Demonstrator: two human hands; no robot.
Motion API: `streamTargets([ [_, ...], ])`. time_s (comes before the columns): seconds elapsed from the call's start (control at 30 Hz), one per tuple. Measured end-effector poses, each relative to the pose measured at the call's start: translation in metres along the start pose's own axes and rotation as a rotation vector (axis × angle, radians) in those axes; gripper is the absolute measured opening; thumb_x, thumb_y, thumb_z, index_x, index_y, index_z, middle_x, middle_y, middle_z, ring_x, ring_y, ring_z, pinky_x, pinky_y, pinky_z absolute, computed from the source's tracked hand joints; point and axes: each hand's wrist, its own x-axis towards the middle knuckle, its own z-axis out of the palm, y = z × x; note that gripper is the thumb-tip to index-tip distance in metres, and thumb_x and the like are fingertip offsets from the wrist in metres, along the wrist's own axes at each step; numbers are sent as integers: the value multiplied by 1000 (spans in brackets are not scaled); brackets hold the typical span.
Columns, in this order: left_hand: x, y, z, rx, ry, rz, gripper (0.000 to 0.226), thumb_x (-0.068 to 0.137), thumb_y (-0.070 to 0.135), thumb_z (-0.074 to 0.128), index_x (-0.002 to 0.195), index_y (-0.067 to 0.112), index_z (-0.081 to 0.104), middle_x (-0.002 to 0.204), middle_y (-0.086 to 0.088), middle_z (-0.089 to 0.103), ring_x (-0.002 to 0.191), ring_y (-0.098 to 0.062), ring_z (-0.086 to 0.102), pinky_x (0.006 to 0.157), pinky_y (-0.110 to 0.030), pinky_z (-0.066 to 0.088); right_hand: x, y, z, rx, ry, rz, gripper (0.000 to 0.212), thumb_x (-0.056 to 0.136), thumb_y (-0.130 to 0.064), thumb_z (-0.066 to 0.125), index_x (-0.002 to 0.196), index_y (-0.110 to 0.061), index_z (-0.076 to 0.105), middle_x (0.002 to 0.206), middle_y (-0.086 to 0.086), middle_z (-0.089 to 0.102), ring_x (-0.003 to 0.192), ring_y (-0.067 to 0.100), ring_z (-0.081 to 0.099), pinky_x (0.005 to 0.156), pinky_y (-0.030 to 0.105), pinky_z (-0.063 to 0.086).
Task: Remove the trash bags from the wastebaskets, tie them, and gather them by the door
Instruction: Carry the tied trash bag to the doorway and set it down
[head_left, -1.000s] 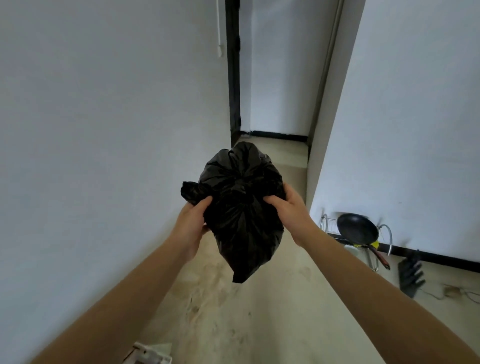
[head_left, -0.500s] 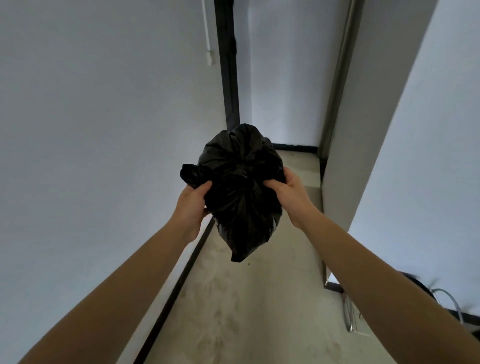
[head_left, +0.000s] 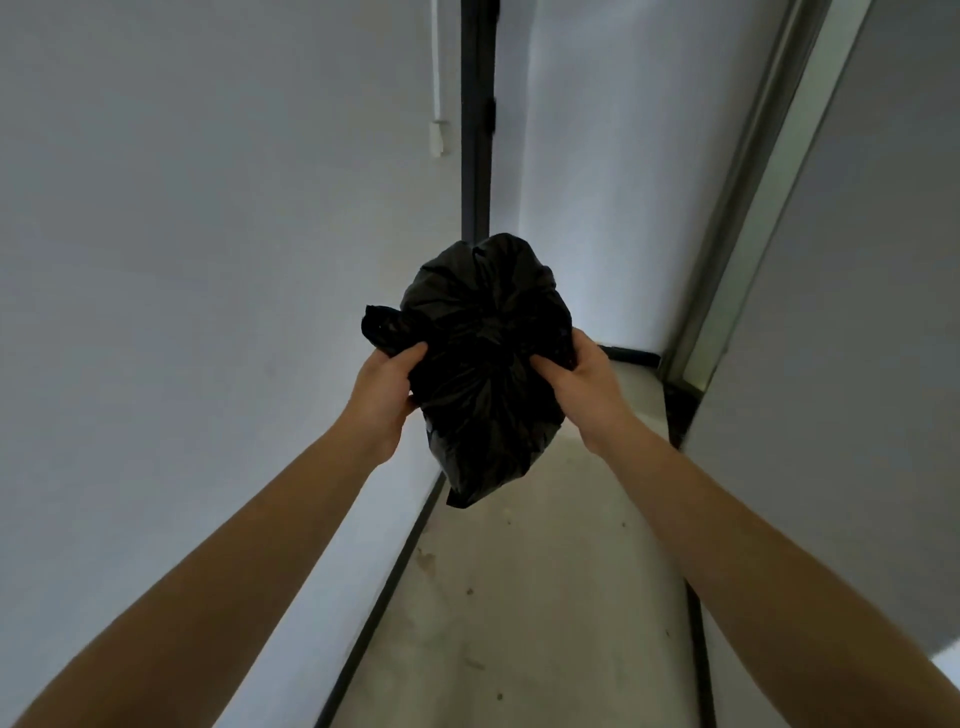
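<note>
Bag (head_left: 485, 364) carried nearer dark doorframe (head_left: 475, 119), white wall (head_left: 208, 260) close left

A crumpled black trash bag (head_left: 485, 364), gathered at its top, hangs in midair above a stained corridor floor.

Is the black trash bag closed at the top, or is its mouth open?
Closed: the plastic of the black trash bag is gathered to one point and no opening shows. Whether a knot is tied, cannot tell.
</note>
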Motion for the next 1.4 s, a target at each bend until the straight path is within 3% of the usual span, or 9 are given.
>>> streamTargets([
  [0.2, 169, -9, 28, 47, -88, -35, 34, 103, 19, 51, 137, 24, 51, 117, 10, 67, 110, -11, 63, 91, -31, 53, 148, 27, -2, -34, 54, 24, 42, 90, -17, 72, 128, -27, 57, 110, -20, 65, 99, -6, 63, 75, 9, 51],
  [0.6, 528, -169, 75, 137, -36, -255, 38, 103, 22, 51, 141, 24, 47, 114, 9, 66, 105, -11, 63, 87, -32, 52, 495, 243, -8, -105, 22, 190, 33, 90, -19, 71, 122, -20, 64, 111, -8, 68, 102, 11, 66, 91, 29, 55],
  [0.7, 620, -214, 81, 197, -3, -364, 42, 103, 27, 53, 145, 21, 47, 121, 4, 66, 107, -11, 63, 91, -33, 52, 581, 297, -7, -126, -40, 303, 33, 93, -20, 69, 126, -22, 63, 106, -15, 65, 101, 12, 63, 92, 29, 53],
  [0.8, 689, -269, 76, 253, 74, -495, 44, 103, 29, 53, 145, 18, 49, 127, -2, 65, 105, -11, 64, 91, -32, 52, 642, 359, 1, -182, -85, 442, 34, 96, -22, 64, 130, -23, 63, 113, -7, 67, 108, 19, 65, 99, 39, 52],
  [0.97, 760, -389, 49, 331, 169, -689, 37, 103, 26, 52, 137, 14, 55, 116, -1, 67, 96, -11, 65, 86, -34, 53, 694, 491, 22, -388, -184, 596, 30, 100, -22, 54, 128, -21, 65, 114, 2, 69, 107, 27, 65, 97, 45, 51],
  [1.1, 797, -522, 13, 400, 192, -800, 19, 102, 23, 52, 120, 25, 58, 120, -3, 66, 99, -13, 65, 97, -40, 53, 703, 630, 46, -523, -227, 663, 26, 99, -15, 50, 118, -11, 67, 108, 13, 71, 97, 32, 65, 78, 38, 48],
  [1.2, 810, -634, -19, 451, 213, -910, 14, 100, 19, 52, 105, 21, 66, 111, -5, 70, 101, -23, 67, 97, -44, 54, 692, 740, 67, -547, -189, 765, 24, 99, -13, 47, 113, -12, 66, 102, 8, 70, 91, 27, 62, 71, 31, 38],
  [1.33, 814, -765, -63, 488, 216, -1019, 22, 97, 10, 49, 112, 7, 65, 98, -11, 70, 89, -27, 66, 82, -40, 52, 665, 866, 93, -579, -187, 917, 16, 98, -14, 42, 98, -15, 58, 92, 2, 61, 91, 27, 59, 71, 27, 32],
  [1.4, 815, -818, -87, 485, 218, -1058, 31, 94, 10, 50, 121, 7, 64, 106, -13, 71, 96, -30, 67, 86, -43, 55, 653, 914, 104, -589, -195, 956, 21, 98, -13, 42, 107, -10, 60, 102, 9, 66, 100, 31, 60, 73, 27, 32],
])
